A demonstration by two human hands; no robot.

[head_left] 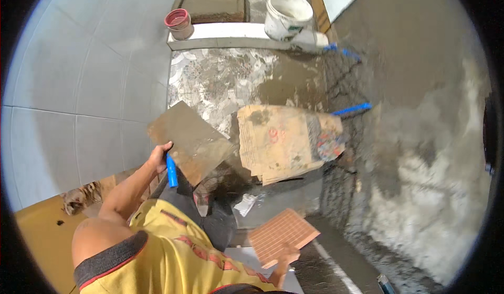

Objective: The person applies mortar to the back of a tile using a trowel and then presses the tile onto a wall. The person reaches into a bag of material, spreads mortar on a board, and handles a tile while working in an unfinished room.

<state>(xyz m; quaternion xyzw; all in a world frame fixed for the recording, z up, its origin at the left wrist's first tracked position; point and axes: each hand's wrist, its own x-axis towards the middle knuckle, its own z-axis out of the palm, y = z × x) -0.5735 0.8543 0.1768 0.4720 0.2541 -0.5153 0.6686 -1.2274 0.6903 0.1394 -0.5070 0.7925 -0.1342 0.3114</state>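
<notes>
At the left, my left hand (159,158) is closed on the edge of a square tile (195,136) coated with wet grey mortar. A blue handle (171,171) shows right by its fingers; the rest of that tool is hidden, and I cannot tell whether the hand grips it too. Low in the picture my right hand (286,254) holds a reddish-brown tile (278,232) by its near edge. This tile's ribbed back faces up. My right forearm is mostly cut off by the lower edge.
A stack of stained cardboard-like sheets (281,141) lies ahead. A white bucket (287,15) and a small pink-rimmed pail (179,24) stand on a white ledge (226,31). Blue strips (353,109) stick out beside the rough right wall (415,152). Mortar smears patterned flooring (210,73).
</notes>
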